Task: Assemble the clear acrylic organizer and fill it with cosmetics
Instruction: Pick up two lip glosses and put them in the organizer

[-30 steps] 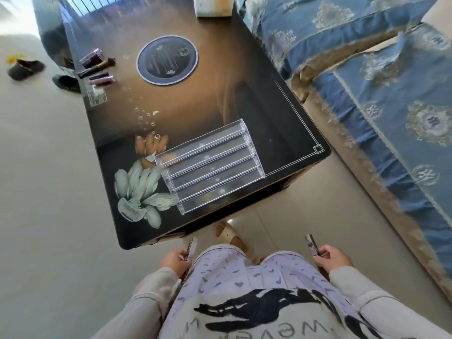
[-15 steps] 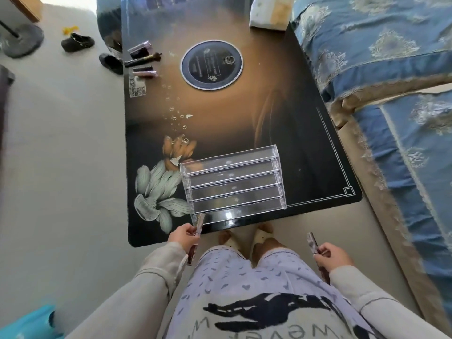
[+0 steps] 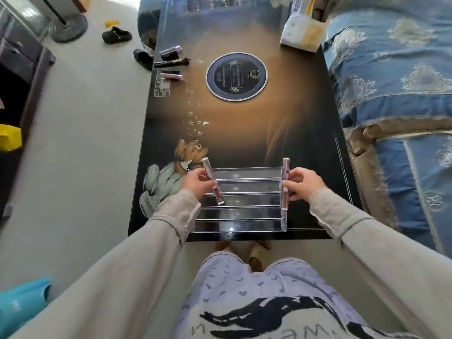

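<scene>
At the table's (image 3: 305,143) near edge stands the clear stepped organizer (image 3: 244,211); over it the left hand (image 3: 195,183) grips one pink tube (image 3: 213,181), the right hand (image 3: 302,182) another (image 3: 285,183). Farther off, more cosmetics (image 3: 171,62) lie by the far-left edge.

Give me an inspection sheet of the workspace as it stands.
Surface: glossy dark flower-printed table, round dark disc on it.
Job's things: clear acrylic stepped organizer at near edge, tiers look empty; loose cosmetic tubes at far left edge.
Clutter: white plastic bag at far right corner.
Hands: left hand grips first pink cosmetic tube; right hand grips second pink cosmetic tube, both over organizer.
Cables: nothing seen.
Surroundings: blue patterned sofa right; dark slippers on floor.
</scene>
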The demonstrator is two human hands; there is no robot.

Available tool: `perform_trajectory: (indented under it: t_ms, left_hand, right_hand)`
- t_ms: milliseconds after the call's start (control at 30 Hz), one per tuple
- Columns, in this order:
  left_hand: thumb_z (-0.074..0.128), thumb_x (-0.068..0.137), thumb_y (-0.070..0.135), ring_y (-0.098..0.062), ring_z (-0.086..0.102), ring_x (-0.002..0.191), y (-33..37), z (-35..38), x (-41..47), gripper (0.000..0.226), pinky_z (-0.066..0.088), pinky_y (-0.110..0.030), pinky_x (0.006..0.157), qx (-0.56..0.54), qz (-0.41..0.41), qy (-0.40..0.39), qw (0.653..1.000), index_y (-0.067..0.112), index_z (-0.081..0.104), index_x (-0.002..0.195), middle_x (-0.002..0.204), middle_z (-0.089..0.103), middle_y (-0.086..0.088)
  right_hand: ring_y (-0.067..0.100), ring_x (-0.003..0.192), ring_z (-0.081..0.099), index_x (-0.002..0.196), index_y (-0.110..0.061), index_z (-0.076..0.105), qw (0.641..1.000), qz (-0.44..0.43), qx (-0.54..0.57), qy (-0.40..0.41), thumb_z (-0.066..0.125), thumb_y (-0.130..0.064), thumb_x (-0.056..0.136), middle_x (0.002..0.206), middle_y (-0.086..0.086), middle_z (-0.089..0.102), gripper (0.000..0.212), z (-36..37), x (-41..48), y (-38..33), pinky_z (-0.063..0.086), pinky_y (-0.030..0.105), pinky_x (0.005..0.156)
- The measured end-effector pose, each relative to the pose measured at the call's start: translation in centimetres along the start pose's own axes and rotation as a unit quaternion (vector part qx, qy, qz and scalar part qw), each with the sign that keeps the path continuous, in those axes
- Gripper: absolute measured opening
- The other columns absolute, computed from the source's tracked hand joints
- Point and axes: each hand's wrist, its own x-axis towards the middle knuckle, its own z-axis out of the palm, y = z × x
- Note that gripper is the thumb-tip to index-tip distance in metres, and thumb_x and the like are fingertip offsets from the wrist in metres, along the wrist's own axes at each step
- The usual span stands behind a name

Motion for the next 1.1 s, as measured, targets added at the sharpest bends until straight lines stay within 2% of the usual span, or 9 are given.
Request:
perform_trajectory:
  t_ms: [67,133,233,433,633,800,867,967,1100]
  left_hand:
    - [0.069,0.077,0.001,-0.025,0.061,0.09,1.4,-0.4,1.0,0.015,0.05,-0.037,0.092,0.006,0.019,0.018,1.0,0.003,0.063,0.091,0.103,0.067,-0.024]
    - [0.071,0.076,0.004,-0.027,0.064,0.094,2.4,-0.7,1.9,0.015,0.049,-0.032,0.089,0.021,0.03,0.041,0.998,0.003,0.065,0.09,0.105,0.069,-0.021]
    - [0.073,0.075,0.006,-0.026,0.067,0.097,3.1,-0.9,3.1,0.016,0.048,-0.028,0.088,0.072,0.055,0.066,0.994,0.007,0.067,0.089,0.102,0.071,-0.017]
    - [0.073,0.076,0.009,-0.026,0.065,0.102,3.1,-1.2,4.4,0.029,0.049,-0.033,0.097,0.097,0.074,0.052,0.991,0.001,0.065,0.103,0.109,0.07,-0.015]
    - [0.068,0.078,0.005,-0.028,0.064,0.099,2.4,-1.9,4.3,0.023,0.05,-0.035,0.093,0.183,0.115,-0.014,0.976,0.004,0.064,0.101,0.102,0.07,-0.016]
    - [0.066,0.078,0.001,-0.023,0.063,0.087,1.3,-2.1,4.3,0.019,0.042,-0.02,0.078,0.186,0.123,-0.031,0.974,0.003,0.065,0.096,0.099,0.071,-0.016]
    - [0.066,0.079,0.001,-0.023,0.064,0.094,1.2,-2.3,4.4,0.025,0.043,-0.018,0.082,0.186,0.124,-0.05,0.974,0.006,0.067,0.103,0.104,0.071,-0.015]
    - [0.065,0.08,0.003,-0.027,0.065,0.103,1.2,-2.4,4.4,0.026,0.047,-0.028,0.097,0.2,0.132,-0.078,0.968,0.007,0.068,0.106,0.108,0.071,-0.016]
    - [0.064,0.08,0.001,-0.028,0.065,0.098,1.2,-2.1,4.3,0.021,0.049,-0.034,0.097,0.183,0.139,-0.081,0.97,0.002,0.07,0.099,0.103,0.071,-0.018]
  right_hand:
    - [0.024,0.086,0.061,0.091,-0.009,0.057,0.999,-0.044,0.005,0.012,0.065,-0.002,0.081,0.091,0.01,0.061,0.014,-0.1,0.8,-2.2,0.059,0.027,0.06]
    - [0.02,0.086,0.061,0.098,-0.006,0.062,0.996,-0.082,-0.021,0.031,0.067,-0.002,0.079,0.09,0.007,0.062,0.02,0.1,1.4,-3.7,0.057,0.031,0.077]
    - [0.019,0.087,0.063,0.099,-0.004,0.065,0.993,-0.106,-0.046,0.037,0.068,-0.002,0.077,0.091,0.008,0.066,0.023,0.7,2.0,-5.0,0.049,0.027,0.088]
    - [0.026,0.098,0.066,0.101,-0.002,0.067,0.99,-0.117,-0.074,0.04,0.066,0.001,0.079,0.104,0.017,0.07,0.023,2.1,3.1,-4.9,0.046,0.025,0.094]
    - [0.012,0.086,0.059,0.103,-0.005,0.067,0.987,-0.111,-0.107,0.047,0.066,-0.001,0.08,0.103,0.015,0.07,0.024,2.7,3.4,-4.5,0.04,0.017,0.086]
    - [0.026,0.099,0.065,0.101,-0.005,0.067,0.984,-0.118,-0.133,0.025,0.065,-0.002,0.081,0.104,0.016,0.07,0.021,3.0,3.6,-4.9,0.042,0.022,0.089]
    - [0.026,0.098,0.065,0.1,-0.005,0.067,0.981,-0.127,-0.147,0.02,0.063,-0.001,0.081,0.103,0.016,0.07,0.02,3.1,3.4,-5.0,0.042,0.021,0.087]
    - [0.026,0.097,0.064,0.098,-0.006,0.066,0.977,-0.134,-0.162,0.02,0.062,0.0,0.082,0.101,0.016,0.07,0.017,3.1,3.0,-4.9,0.041,0.021,0.085]
    - [0.028,0.1,0.063,0.099,-0.004,0.065,0.974,-0.134,-0.183,0.007,0.062,0.0,0.082,0.103,0.017,0.069,0.018,3.2,2.7,-4.8,0.042,0.024,0.087]
